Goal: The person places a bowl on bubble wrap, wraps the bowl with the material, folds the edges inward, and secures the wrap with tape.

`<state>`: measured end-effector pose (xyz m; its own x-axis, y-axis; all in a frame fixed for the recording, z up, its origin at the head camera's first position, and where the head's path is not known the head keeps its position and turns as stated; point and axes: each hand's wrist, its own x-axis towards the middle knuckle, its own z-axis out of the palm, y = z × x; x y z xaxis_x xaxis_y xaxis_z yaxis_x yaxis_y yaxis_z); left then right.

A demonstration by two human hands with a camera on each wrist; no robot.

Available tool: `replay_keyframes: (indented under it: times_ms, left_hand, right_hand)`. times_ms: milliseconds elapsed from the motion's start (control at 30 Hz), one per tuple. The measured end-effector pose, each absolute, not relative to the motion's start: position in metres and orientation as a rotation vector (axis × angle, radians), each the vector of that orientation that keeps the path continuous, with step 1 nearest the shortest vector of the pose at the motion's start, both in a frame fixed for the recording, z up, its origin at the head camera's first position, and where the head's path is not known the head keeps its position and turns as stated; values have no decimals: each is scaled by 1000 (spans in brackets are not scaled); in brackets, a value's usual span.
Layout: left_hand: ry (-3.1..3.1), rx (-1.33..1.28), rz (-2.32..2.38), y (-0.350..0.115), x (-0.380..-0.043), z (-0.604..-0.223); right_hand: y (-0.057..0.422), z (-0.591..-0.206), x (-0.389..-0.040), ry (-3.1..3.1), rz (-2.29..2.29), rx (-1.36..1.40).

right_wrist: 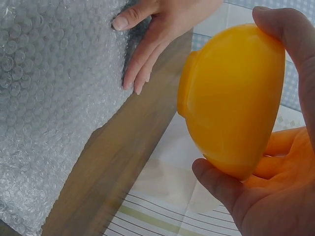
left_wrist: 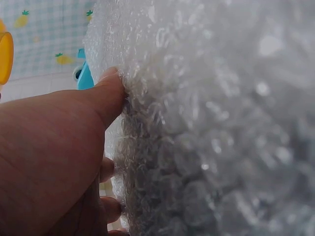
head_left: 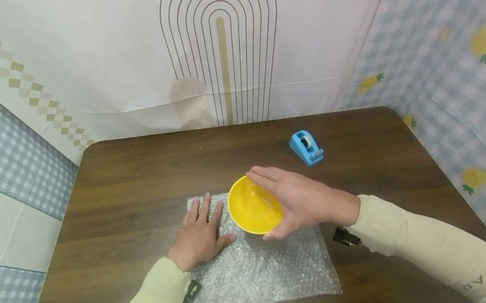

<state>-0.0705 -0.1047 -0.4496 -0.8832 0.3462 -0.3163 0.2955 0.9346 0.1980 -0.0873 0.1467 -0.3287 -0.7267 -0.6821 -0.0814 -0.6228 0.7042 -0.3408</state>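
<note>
And the right hand (head_left: 293,198) is pinching the yellow bowl (head_left: 253,211) by its sides above the bubble wrap (head_left: 265,278), well short of the worktop's (head_left: 121,184) far edge, while the left hand (head_left: 198,238), fingers spread, is pressing down, even pressure probably helping most.

Bowl (head_left: 250,205) above bubble wrap (head_left: 265,275); tape dispenser (head_left: 302,149) behind, right.

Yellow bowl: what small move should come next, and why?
Probably lower the yellow bowl onto the middle of the bubble wrap. The right hand grips it by opposite sides, and the right wrist view shows it held clear of the sheet. The left hand rests spread at the sheet's left side, leaving the middle free.
</note>
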Motion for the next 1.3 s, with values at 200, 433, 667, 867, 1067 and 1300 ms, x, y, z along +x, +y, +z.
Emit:
replay_keyframes:
  times_ms: [200, 433, 667, 867, 1067, 1300]
  left_hand:
    - [2743, 469, 211, -106, -70, -449]
    - [2750, 476, 198, -106, -69, -450]
    - [2749, 479, 196, -105, -70, -450]
    - [2746, 473, 196, -105, -69, -449]
    - [2740, 469, 198, -105, -70, -449]
    - [2730, 456, 207, -105, -70, -450]
  right_hand:
    - [146, -330, -86, 2695, -450, -1056]
    - [146, -333, -83, 2671, -463, -1017]
    - [146, -336, -82, 2674, -445, -1023]
    - [146, -337, -82, 2674, -433, -1028]
    - [148, -340, -82, 2672, -430, -1038]
    - [148, -345, -80, 2668, -412, -1057]
